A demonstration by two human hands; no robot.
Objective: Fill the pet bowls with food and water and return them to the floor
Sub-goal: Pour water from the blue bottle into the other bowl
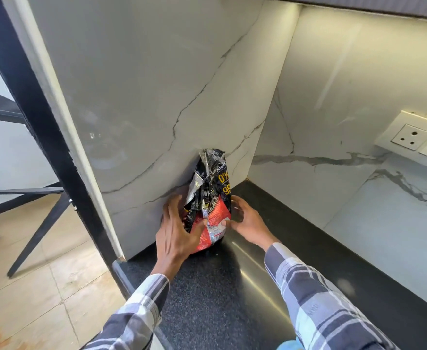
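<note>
Food bag [211, 198] at table's [207, 299] 12 o'clock is cupped by both grips, left hand [176, 229] and right hand [245, 222]; 0 bowls seen, filling pending.

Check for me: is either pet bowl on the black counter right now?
No. The black counter carries only the food bag, flanked by the left hand and the right hand; no bowl is in view.

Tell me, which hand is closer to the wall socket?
The right hand. It holds the right side of the food bag, the side facing the wall socket. The left hand is on the bag's far side, farther from the socket.
</note>
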